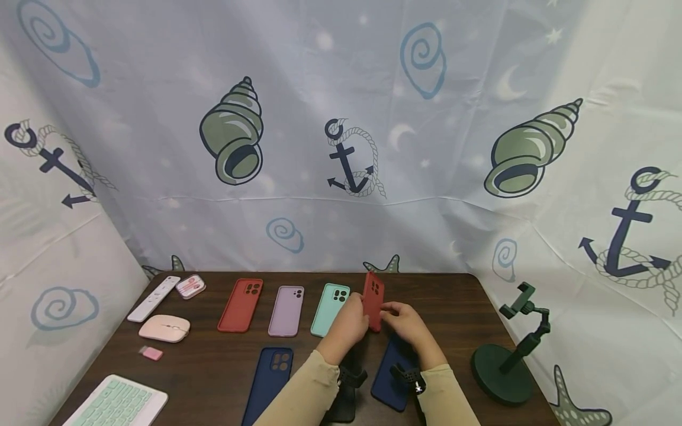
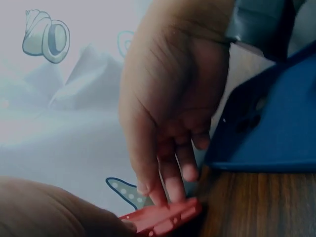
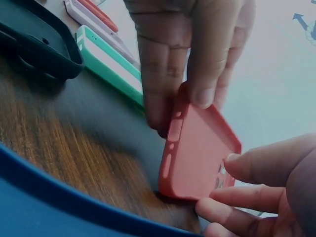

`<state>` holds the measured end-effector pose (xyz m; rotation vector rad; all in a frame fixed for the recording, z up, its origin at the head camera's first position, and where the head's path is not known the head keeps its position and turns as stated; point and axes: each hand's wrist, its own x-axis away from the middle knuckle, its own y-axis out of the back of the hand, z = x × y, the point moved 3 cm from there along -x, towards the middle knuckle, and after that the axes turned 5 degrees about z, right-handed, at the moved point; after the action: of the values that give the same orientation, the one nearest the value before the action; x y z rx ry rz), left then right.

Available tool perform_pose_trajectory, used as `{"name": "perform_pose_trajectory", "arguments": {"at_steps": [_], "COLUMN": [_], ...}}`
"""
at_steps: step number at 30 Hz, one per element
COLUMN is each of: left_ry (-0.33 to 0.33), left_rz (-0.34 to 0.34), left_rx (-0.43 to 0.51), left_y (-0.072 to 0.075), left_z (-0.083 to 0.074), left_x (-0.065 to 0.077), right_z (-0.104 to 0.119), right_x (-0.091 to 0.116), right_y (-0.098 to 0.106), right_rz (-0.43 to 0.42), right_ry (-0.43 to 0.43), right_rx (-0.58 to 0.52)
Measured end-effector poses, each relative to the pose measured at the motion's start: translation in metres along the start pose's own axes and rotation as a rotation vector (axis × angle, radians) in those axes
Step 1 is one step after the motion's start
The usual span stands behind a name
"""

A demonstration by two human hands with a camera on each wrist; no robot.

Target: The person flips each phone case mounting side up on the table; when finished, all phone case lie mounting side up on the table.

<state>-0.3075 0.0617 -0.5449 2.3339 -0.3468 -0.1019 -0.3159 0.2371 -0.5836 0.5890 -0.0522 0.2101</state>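
Observation:
A red phone case (image 1: 374,300) stands raised near the back edge of the table, between the two hands. My left hand (image 1: 346,322) grips one end of it, thumb on the inner face in the right wrist view. At the other end, my right hand (image 3: 266,197) pinches the case, its thumb near the camera cutouts. Below my right wrist lies a dark blue phone case (image 1: 389,378). A black phone case (image 1: 343,408) lies partly hidden by my left forearm. Just left of my left hand is a mint phone case (image 1: 325,316).
Further left lie a purple case (image 1: 286,310), another red case (image 1: 240,305) and a navy case (image 1: 266,378). A remote (image 1: 154,299), small box (image 1: 190,286), mouse (image 1: 164,328), pink USB stick (image 1: 151,353) and keyboard (image 1: 117,405) line the left side. A dark green stand (image 1: 501,376) is right.

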Motion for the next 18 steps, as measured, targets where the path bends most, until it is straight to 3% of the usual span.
{"name": "perform_pose_trajectory", "arguments": {"at_steps": [6,11,18], "left_ry": [-0.014,0.013,0.027], "left_rz": [-0.023,0.028,0.056], "left_rx": [-0.193,-0.347,-0.304], "left_y": [-0.002,-0.008,-0.011], "left_z": [0.008,0.018,0.023], "left_x": [-0.002,-0.005,-0.003], "right_z": [0.001,0.001,0.001], "right_x": [-0.001,-0.003,-0.005], "right_y": [0.005,0.004,0.001], "right_rz": [-0.041,-0.068,-0.098], "right_ry": [-0.009,-0.012,-0.001], "right_rx": [0.016,0.026,0.072]}}
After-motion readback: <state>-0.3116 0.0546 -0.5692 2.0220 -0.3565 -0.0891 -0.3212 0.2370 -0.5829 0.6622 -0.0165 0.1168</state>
